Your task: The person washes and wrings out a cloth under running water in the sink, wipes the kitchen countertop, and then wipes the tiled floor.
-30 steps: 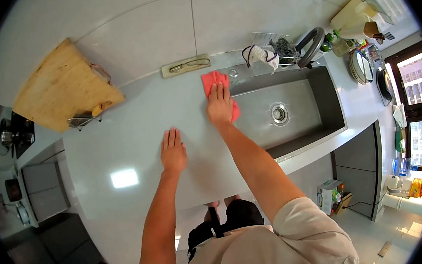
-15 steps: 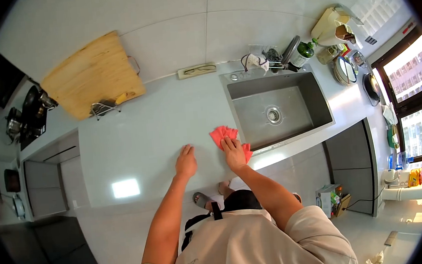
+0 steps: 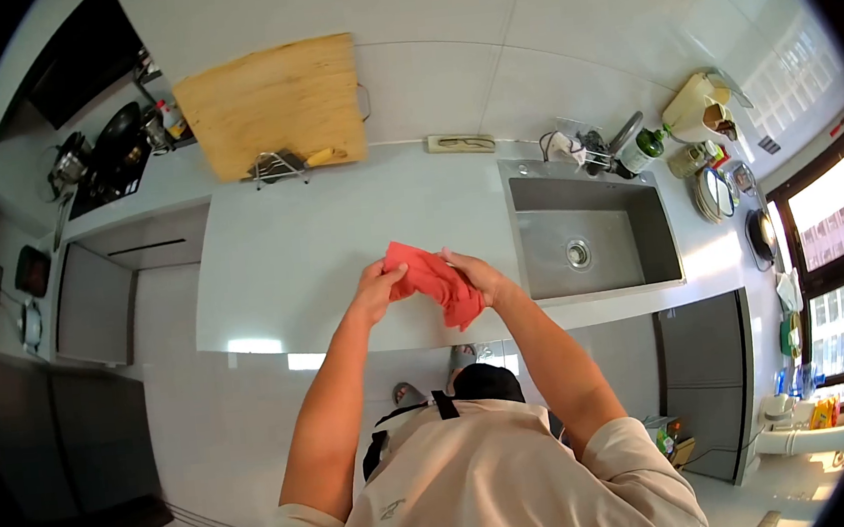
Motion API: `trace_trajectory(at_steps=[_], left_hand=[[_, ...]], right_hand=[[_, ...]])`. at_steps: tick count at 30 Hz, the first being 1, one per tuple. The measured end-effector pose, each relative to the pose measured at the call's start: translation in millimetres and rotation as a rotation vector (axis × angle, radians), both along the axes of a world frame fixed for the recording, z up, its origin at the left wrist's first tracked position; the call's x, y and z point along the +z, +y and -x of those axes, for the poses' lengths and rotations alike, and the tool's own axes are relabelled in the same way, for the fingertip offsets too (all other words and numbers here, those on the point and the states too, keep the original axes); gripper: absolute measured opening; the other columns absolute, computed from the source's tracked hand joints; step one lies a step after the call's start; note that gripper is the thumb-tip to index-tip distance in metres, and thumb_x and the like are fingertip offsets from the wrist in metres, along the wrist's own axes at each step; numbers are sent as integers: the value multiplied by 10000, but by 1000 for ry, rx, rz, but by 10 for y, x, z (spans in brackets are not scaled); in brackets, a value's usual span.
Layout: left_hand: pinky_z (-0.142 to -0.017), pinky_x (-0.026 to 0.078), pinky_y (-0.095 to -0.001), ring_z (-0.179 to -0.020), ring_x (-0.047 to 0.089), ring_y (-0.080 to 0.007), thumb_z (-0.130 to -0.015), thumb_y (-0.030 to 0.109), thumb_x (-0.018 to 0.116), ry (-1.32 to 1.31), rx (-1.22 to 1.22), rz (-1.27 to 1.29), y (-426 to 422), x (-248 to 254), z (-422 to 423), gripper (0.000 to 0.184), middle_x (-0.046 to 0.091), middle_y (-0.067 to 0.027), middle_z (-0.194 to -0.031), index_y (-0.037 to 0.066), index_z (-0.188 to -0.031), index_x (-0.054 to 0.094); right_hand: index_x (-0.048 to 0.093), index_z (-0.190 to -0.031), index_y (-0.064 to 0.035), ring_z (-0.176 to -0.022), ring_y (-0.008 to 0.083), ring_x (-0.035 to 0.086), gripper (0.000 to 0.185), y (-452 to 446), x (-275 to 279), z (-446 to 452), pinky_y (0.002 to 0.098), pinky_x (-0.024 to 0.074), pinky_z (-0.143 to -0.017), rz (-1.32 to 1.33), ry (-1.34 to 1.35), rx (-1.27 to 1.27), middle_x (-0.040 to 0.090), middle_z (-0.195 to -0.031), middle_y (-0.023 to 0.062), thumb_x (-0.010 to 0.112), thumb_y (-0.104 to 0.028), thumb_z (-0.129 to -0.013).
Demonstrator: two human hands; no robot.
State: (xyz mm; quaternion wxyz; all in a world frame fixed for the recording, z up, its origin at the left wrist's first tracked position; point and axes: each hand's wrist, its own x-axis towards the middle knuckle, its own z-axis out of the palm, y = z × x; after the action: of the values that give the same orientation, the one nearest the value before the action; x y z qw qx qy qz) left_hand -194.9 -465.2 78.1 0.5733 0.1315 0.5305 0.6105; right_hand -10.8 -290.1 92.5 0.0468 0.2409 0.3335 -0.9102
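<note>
A crumpled red cloth (image 3: 433, 278) is stretched between my two hands, above the front part of the pale countertop (image 3: 279, 236). My left hand (image 3: 377, 289) pinches its left end, with the thumb on top. At the cloth's right side, my right hand (image 3: 480, 276) grips the fabric, its fingers partly hidden behind the folds. The lower right part of the cloth hangs loose. Just right of my right hand lies the steel sink (image 3: 600, 293) with a round drain (image 3: 579, 254).
A wooden cutting board (image 3: 273, 106) leans on the back wall behind a small wire rack (image 3: 278, 168). Right of the sink stand a green bottle (image 3: 643, 149), a cream pitcher (image 3: 700, 114) and stacked plates (image 3: 714, 195). Pans (image 3: 120, 134) sit on the stove at far left.
The red cloth has come up off the counter beside the sink and moved left. My left hand, earlier empty on the counter, now holds it too. The view has shifted left.
</note>
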Motion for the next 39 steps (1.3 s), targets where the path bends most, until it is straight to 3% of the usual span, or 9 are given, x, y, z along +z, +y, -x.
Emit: trace_trajectory(at_steps=[5,10,14,21,23,27,29,32,39], left_hand=[[-870,616,-392,-1048,695,-175,-1049,193,654,97,318,129,-245,-113,90,282,705,-37,-1196,40,-1285,633],[-893,596,-371,-1068,681,-191,-1040,177,652,236,508,171,-544,-148,157,336,691,-56,-1228,64,-1353,607],[-967,566,-426,-1130,671,-310,-1010,106,619,748,413,643,-638,-505,121,464,622,-142,-1378,96,-1465,531],[-1052,509,-499,-1251,570,-412,-927,142,729,1412,317,710,-615,-1269,213,647,558,-193,-1429,96,-1528,494],[-1035,521,-489,-1242,580,-398,-921,154,742,1392,267,780,-507,-1295,297,594,577,-176,-1412,91,-1474,536],[-975,546,-460,-1135,624,-361,-920,132,749,1132,-21,934,-456,-1024,453,407,649,-164,-1266,76,-1302,620],[-935,552,-434,-1037,633,-301,-919,107,759,1134,126,832,-544,-1051,420,323,661,-121,-1135,76,-1212,626],[-868,554,-379,-949,629,-228,-892,114,799,769,467,347,-672,-1385,409,298,663,-72,-1040,78,-1143,644],[-872,572,-371,-1028,675,-210,-883,109,797,515,614,565,-659,-1157,287,426,716,-100,-1116,48,-1275,642]], right_hand=[[565,-1410,-5,-1043,240,706,560,97,-405,67,390,628,-827,-505,-250,359,680,-1239,138,809,-124,-920],[584,-1347,13,-1045,235,718,411,192,-334,377,381,613,-828,-307,-118,38,713,-1158,120,684,-69,-958],[640,-1302,-26,-965,293,755,364,266,-750,600,382,608,-832,-1539,-276,180,768,-1048,177,682,-168,-969],[681,-1250,-80,-1152,332,657,365,127,-1187,842,449,557,-943,-1810,-188,42,711,-1198,163,741,-197,-909],[684,-1196,-70,-1186,319,632,323,100,-1196,872,466,547,-954,-2107,-121,61,699,-1211,153,757,-182,-901],[648,-1120,-60,-1031,239,665,264,433,-1107,984,421,562,-870,-1388,-111,403,707,-1100,108,779,-197,-937],[626,-1098,-57,-949,197,664,263,523,-1083,1013,386,562,-829,-787,-223,331,702,-1048,83,783,-214,-957],[624,-1140,-56,-837,155,631,283,522,-990,1034,324,552,-777,-611,-148,147,683,-980,60,770,-240,-984],[657,-1272,-64,-1130,329,625,455,364,-1200,1126,467,545,-953,-1844,-159,60,692,-1225,140,808,-258,-889]])
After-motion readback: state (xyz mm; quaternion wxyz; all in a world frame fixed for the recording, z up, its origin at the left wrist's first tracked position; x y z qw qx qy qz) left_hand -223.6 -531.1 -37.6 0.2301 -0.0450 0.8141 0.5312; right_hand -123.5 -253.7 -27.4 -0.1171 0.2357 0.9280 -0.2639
